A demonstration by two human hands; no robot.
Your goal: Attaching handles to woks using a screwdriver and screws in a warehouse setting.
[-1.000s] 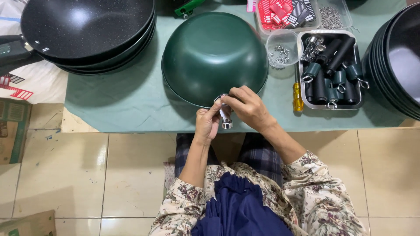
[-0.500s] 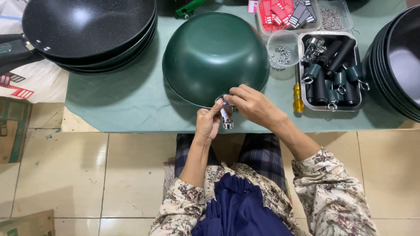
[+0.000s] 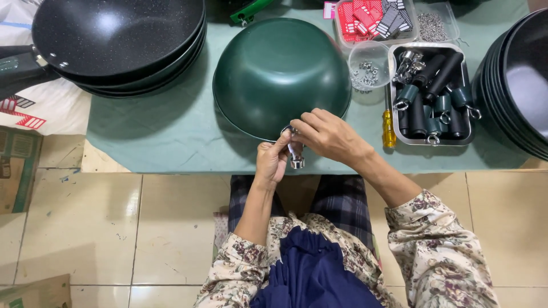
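Note:
A dark green wok [image 3: 279,71] lies upside down on the green-covered table [image 3: 165,142], its near rim at the table's front edge. At that rim my left hand [image 3: 273,161] and my right hand [image 3: 325,136] pinch a small shiny metal handle bracket [image 3: 295,155] that sticks out toward me. My left fingers hold it from below and the left. From above, my right fingers close on its top where it meets the rim.
A stack of black woks [image 3: 117,43] sits at the back left, another stack [image 3: 516,85] at the right edge. Right of the green wok are a metal tray of dark handles [image 3: 434,94], a yellow screwdriver [image 3: 389,126], a cup of small nuts [image 3: 368,67] and boxes of parts [image 3: 374,17].
Both hands stay at the wok's near rim on the bracket. The fingers have shifted only slightly.

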